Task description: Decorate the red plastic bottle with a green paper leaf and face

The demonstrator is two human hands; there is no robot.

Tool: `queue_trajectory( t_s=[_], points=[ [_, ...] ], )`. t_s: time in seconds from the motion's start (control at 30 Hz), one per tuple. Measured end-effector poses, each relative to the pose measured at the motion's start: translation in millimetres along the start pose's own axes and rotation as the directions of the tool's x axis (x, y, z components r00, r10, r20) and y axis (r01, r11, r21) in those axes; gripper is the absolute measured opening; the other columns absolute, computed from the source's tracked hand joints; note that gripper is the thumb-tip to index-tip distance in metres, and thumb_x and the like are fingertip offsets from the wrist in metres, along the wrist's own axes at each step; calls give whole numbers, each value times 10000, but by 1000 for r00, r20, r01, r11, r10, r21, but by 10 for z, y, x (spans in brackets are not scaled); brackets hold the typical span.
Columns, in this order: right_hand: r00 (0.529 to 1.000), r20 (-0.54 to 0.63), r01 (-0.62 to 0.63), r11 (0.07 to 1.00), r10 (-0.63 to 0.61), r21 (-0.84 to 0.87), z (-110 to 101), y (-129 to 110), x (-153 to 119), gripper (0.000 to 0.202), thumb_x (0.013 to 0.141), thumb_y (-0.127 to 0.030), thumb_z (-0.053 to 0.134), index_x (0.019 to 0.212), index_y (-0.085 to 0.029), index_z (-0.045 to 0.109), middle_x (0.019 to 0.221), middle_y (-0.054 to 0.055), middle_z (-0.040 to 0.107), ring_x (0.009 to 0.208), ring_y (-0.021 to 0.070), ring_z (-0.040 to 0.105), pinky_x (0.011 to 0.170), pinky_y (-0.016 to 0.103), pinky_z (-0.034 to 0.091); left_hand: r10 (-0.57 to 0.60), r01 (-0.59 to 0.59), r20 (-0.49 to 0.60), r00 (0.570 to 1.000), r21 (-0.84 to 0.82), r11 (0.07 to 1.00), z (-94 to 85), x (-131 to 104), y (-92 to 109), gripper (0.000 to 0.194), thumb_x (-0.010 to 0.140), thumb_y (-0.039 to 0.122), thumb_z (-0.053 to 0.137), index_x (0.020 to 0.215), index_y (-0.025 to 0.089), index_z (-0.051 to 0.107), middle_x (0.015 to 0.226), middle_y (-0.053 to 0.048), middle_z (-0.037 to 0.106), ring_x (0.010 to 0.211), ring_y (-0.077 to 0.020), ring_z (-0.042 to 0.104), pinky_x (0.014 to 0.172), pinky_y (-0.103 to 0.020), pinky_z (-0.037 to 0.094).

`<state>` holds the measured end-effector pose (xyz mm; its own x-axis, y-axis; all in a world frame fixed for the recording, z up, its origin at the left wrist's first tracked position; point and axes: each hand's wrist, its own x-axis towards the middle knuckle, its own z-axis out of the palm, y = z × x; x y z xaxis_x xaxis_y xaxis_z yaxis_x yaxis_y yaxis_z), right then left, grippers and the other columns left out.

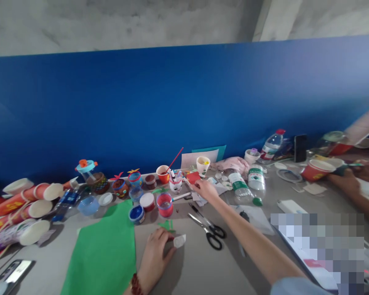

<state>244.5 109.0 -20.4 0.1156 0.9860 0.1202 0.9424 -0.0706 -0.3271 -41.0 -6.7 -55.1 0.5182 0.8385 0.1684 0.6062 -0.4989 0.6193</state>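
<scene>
My left hand (pixel 156 252) is low in the middle, thumb and forefinger closed on a small white paper piece (pixel 180 241) with faint round outlines. My right hand (pixel 206 190) reaches forward, fingertips drawn together at the lower edge of a red paper piece (pixel 193 177); what they grip, if anything, is too small to make out. A white cup of pens (pixel 175 186) stands just left of those fingertips. Between my hands lie black-handled scissors (pixel 207 232) and a second, partly overlapping pair (pixel 199 211). Green paper scraps (pixel 166 225) lie beyond my left hand.
Green sheet (pixel 104 246) lies left. Paint jars (pixel 137 214) and a red-lined cup (pixel 165 205) stand ahead. Plastic bottles (pixel 240 186) lie right. Stacked paper cups (pixel 39 209) and a phone (pixel 14 274) are far left. Another person's hands (pixel 347 180) work at right, before a blue partition (pixel 172 102).
</scene>
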Motion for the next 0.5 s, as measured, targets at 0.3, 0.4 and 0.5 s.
queue_trajectory(
  t_s=[0.3,0.4,0.5],
  points=[
    [1000,-10,-28,996,27,-84,-420,487,62,322,953,-315,430,941,-172,718,948,120,726,847,253,660,656,281,409,-6,6,10,1000,32,999,-14,8,17,190,778,145,627,959,205,625,1000,-67,644,962,-254,576,848,-396,451],
    [995,44,94,993,-91,-70,-419,502,12,280,937,-274,462,998,-184,720,1008,104,720,907,246,651,727,284,431,-13,11,35,999,51,999,-22,13,26,174,787,158,624,956,202,620,977,-65,640,940,-254,577,820,-389,450],
    [951,125,289,957,-284,-20,-239,293,-70,270,941,-275,487,1099,-224,700,1084,70,701,977,209,631,810,259,433,-7,5,34,999,58,998,-23,12,30,175,792,169,627,964,202,620,975,-65,636,935,-252,575,816,-385,448]
  ],
)
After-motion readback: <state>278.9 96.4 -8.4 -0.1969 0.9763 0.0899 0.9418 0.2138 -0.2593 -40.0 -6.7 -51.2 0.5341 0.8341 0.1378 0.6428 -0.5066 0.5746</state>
